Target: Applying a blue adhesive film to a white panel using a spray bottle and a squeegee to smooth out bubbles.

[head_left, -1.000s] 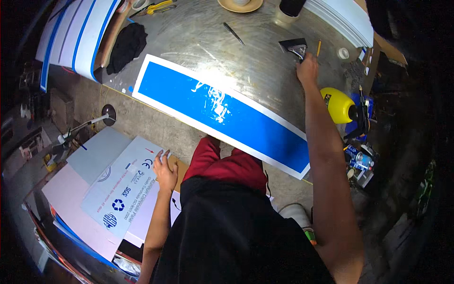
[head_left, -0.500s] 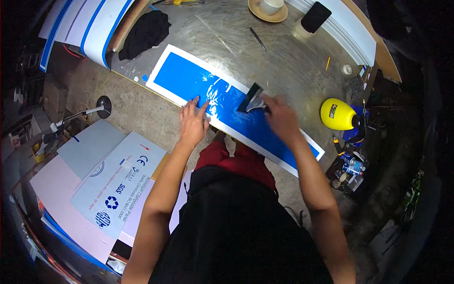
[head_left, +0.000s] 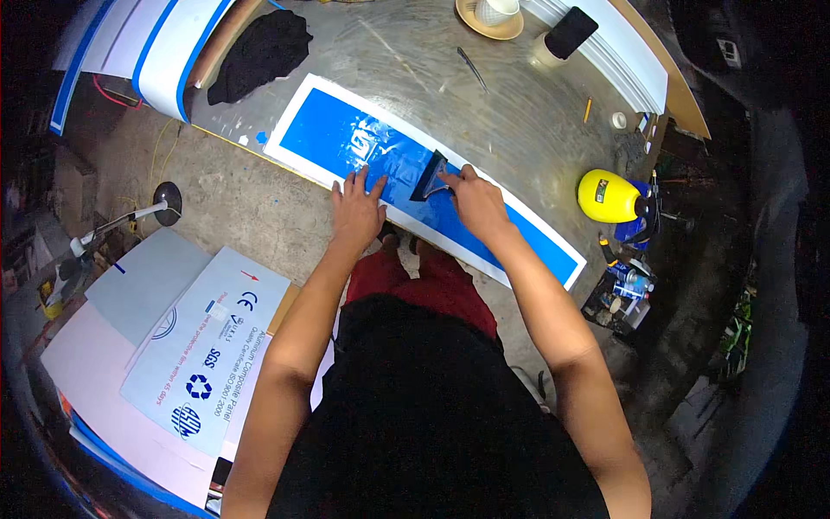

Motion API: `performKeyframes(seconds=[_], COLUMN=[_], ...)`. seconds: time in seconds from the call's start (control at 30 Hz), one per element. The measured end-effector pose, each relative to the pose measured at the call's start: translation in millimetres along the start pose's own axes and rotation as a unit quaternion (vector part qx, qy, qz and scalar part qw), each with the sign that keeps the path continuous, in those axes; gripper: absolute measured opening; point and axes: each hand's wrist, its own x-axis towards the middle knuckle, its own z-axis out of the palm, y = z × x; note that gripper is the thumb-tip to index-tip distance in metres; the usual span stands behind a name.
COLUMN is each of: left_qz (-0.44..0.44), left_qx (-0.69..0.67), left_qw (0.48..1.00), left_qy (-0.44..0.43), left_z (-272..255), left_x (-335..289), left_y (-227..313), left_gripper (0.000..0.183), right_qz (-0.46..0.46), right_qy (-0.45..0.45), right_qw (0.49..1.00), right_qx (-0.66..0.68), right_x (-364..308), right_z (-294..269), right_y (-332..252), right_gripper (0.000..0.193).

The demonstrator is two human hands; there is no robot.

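A long white-bordered panel [head_left: 304,144] with a glossy blue face lies slantwise along the table's near edge. My right hand [head_left: 478,205] is closed round the handle of a squeegee [head_left: 429,176]. Its dark blade rests on the blue face near the middle of the panel. To the left of it, my left hand [head_left: 357,208] lies with fingers spread over the near border, its fingertips reaching onto the blue. Bright reflections and ripples show on the surface ahead of these fingers.
The metal table [head_left: 380,52] also carries a black cloth [head_left: 262,56], a pen [head_left: 472,68], a cup [head_left: 496,10] on a saucer, a phone [head_left: 571,33], a pencil [head_left: 587,110] and a yellow spray bottle [head_left: 607,196]. Printed sheets [head_left: 207,346] lean at lower left.
My right hand has drawn the squeegee leftward and slightly up across the blue face, nearer my left hand. My left hand stays on the near border. The whole view has shifted a little.
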Motion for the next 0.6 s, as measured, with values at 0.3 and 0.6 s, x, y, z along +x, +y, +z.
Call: performKeyframes(seconds=[0.3,0.6], left_qz=[-0.199,-0.068], left_qx=[-0.045,-0.049], left_qw=[0.937,0.985], left_qy=[0.285,0.148], left_z=[-38,-22], left_x=[50,136], left_y=[-158,-222], left_gripper=[0.044,0.033], right_qz=[0.083,0.179], right_qy=[0.078,0.084], right_qw=[0.984,0.962], right_qx=[0.134,0.189], right_x=[-42,-119], right_z=[-41,-26], right_y=[-8,-4], right_gripper=[0.051,0.053])
